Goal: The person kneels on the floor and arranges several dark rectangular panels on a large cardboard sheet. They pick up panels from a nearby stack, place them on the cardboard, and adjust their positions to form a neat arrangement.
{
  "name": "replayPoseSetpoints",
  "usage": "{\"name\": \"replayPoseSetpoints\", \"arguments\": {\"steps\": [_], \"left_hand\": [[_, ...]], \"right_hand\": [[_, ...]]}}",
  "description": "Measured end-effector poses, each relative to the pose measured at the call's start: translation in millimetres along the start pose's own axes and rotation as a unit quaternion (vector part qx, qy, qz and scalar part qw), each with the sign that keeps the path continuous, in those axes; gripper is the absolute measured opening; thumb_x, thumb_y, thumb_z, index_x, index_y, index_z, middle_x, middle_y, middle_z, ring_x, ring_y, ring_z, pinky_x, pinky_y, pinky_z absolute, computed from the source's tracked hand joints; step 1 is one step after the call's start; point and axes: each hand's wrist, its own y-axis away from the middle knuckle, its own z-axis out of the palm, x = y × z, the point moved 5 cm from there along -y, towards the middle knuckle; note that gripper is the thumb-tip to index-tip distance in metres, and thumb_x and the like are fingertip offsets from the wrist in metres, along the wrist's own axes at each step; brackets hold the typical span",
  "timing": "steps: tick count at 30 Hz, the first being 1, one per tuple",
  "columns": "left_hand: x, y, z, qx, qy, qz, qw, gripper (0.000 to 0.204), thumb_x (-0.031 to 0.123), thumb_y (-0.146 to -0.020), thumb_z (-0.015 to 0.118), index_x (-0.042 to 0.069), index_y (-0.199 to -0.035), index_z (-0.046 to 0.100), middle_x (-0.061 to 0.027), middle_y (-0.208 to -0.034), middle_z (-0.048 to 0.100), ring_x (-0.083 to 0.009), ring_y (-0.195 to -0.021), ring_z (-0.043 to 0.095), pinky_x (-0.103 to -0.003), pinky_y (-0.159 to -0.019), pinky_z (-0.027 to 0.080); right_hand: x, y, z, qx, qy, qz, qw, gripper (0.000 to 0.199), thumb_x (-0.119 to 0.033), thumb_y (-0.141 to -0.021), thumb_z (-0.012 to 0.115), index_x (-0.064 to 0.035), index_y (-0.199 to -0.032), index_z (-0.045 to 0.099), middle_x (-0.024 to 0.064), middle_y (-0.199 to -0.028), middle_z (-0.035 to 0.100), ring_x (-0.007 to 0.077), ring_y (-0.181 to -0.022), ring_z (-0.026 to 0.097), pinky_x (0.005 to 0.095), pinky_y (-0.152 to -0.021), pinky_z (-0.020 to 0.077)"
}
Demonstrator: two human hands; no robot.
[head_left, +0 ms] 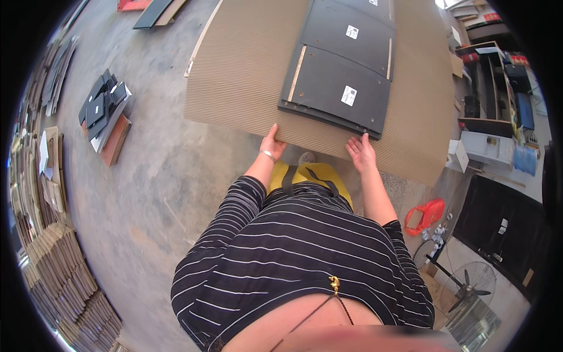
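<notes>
A brown corrugated cardboard sheet spreads out before me. On it lie dark grey flat panels in a row, with white labels, small holes and pale strips along some edges. My left hand is at the sheet's near edge, thumb over the top and fingers curled by the rim; it seems to grip the cardboard. My right hand is over the same edge further right, palm partly turned up and fingers apart. Its thumb tip reaches the near right corner of the closest panel, and nothing shows in its grasp.
Stacked dark and reddish boards lie on the concrete floor at left. Piles of flattened cardboard line the far left. At right are a standing fan, a red plastic bag, a black panel and a shelf unit.
</notes>
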Motion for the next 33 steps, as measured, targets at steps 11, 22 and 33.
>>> {"name": "replayPoseSetpoints", "arguments": {"steps": [11,22,33], "left_hand": [[41,37,48,-0.012,-0.301,0.034,0.953,0.031,0.033,-0.09,0.048,0.003,-0.089,0.057,-0.0074,-0.071,0.062,-0.0157,-0.057,0.06,-0.026,-0.048,0.051],[50,31,43,0.012,-0.39,0.098,0.916,0.029,0.032,-0.085,0.053,0.006,-0.073,0.054,-0.0028,-0.055,0.051,-0.01,-0.042,0.045,-0.024,-0.038,0.037],[28,94,-51,0.0,-0.406,0.076,0.911,0.04,0.041,-0.083,0.055,0.003,-0.072,0.058,-0.0059,-0.054,0.053,-0.0127,-0.043,0.048,-0.026,-0.041,0.038]], "right_hand": [[63,50,6,-0.034,-0.085,0.001,0.996,0.055,-0.04,-0.085,0.056,0.0001,-0.12,0.039,0.0165,-0.121,0.044,0.0312,-0.114,0.043,0.0466,-0.095,0.0394],[47,27,4,-0.009,-0.056,-0.077,0.995,0.021,-0.018,-0.092,0.043,-0.0014,-0.106,0.047,0.0118,-0.096,0.057,0.0247,-0.084,0.059,0.0444,-0.082,0.049],[116,112,-37,-0.006,-0.076,-0.055,0.996,0.019,-0.02,-0.092,0.045,-0.0035,-0.1,0.052,0.0077,-0.087,0.06,0.0187,-0.078,0.06,0.0373,-0.077,0.0516]]}}
